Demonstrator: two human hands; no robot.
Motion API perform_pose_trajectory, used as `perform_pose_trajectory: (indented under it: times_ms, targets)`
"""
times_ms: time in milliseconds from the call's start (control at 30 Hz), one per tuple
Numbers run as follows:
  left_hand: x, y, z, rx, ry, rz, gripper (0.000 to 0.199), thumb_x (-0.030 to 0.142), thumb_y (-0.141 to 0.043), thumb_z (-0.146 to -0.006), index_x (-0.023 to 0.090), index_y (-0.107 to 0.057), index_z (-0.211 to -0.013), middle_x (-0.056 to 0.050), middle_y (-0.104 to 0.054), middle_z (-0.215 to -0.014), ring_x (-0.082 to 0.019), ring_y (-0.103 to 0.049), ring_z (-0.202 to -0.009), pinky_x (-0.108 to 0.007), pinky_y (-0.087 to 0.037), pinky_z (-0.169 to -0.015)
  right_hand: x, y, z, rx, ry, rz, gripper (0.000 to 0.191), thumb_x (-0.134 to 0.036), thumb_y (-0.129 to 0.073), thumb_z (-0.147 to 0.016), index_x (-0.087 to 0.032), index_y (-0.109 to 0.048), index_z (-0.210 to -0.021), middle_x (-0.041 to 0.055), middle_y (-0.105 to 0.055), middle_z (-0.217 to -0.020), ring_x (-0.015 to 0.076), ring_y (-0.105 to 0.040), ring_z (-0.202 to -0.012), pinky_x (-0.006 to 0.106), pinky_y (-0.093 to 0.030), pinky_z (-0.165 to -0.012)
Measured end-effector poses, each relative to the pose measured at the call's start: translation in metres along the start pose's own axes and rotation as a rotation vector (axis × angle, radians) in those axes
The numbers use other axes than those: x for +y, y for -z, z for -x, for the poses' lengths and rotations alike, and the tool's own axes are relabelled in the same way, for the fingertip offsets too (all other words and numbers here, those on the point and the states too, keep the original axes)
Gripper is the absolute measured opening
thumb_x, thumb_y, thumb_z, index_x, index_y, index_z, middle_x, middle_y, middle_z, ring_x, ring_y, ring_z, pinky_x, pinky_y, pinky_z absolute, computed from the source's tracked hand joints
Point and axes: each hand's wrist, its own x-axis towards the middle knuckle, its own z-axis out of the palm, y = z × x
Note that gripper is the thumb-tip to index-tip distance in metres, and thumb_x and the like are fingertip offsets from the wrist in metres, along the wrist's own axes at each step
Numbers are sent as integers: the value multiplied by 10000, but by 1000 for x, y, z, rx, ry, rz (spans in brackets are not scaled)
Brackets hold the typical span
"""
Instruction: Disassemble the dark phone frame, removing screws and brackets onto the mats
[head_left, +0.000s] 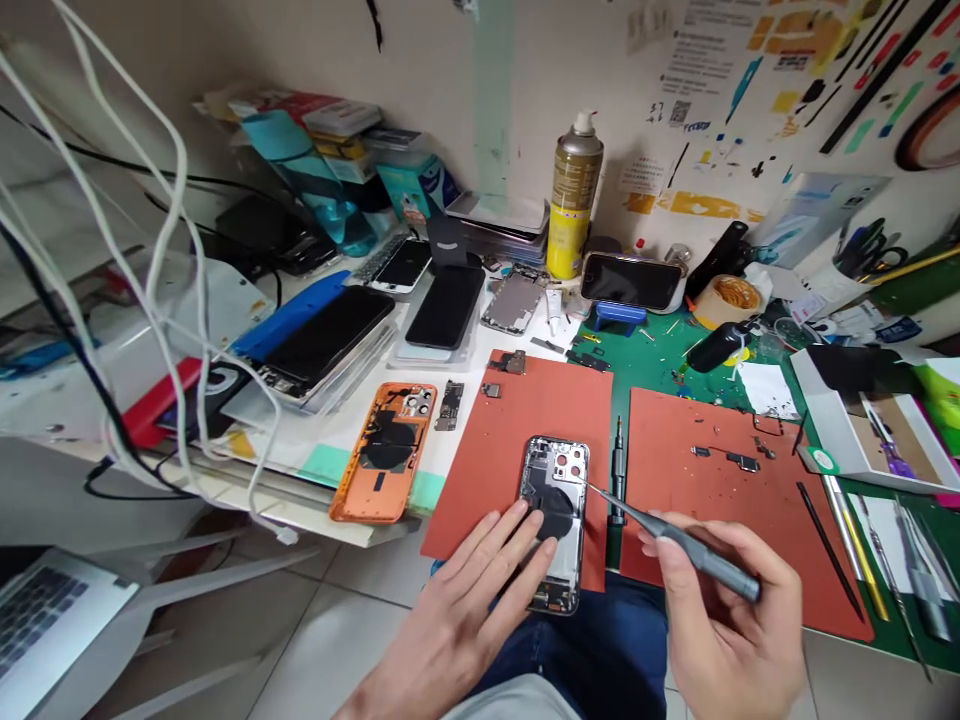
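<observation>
An opened phone housing (568, 535) with a black round pad lies on the left red mat, overhanging its front edge. My left hand (480, 580) rests flat across the housing's left side, fingers stretched out, hiding part of it. In my right hand (720, 600) is a slim grey precision screwdriver (682, 540), pinched between thumb and fingers. Its thin tip points at the housing just below the camera openings; whether it touches cannot be told. A second dark screwdriver (618, 470) lies just right of the housing, between the mats.
Left of the mat lie an orange phone back (390, 450) and a logic board (449, 405). Small parts (726, 458) dot the right red mat (675, 420). Several tools (874, 555) lie at far right. A spray can (575, 195) stands behind; white cables (176, 200) hang left.
</observation>
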Motion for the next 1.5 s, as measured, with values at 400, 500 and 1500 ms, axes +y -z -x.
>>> perform_pose_trajectory:
  times_ms: [400,500,1500]
  targets:
    - [-25,6,27,1,19,225,676,-9,-416,-1020,269,-517,-1628,-43,-474,-1736,-309,-330,-1667,-569,-445,-1289,3,-17,-7,-78,133,64,518,-71,-860,-888,-269,-688,-1334,26,-808,-1151,195,-833,-968,332,-714,-923]
    - [-29,11,34,16,47,205,773,-83,-449,-960,251,-470,-1656,-70,-436,-1758,-321,-332,-1666,-582,-414,-1304,3,-19,-11,-88,150,82,510,-80,-865,-886,-264,-691,-1329,24,-803,-1131,198,-836,-949,338,-721,-906]
    - [-18,18,0,18,311,360,521,137,-582,-1081,271,-580,-1585,-96,-444,-1708,-285,-482,-1460,-407,-556,-1151,16,-43,-8,-143,265,199,404,-87,-814,-944,-199,-687,-1312,43,-811,-1136,164,-828,-967,258,-686,-919]
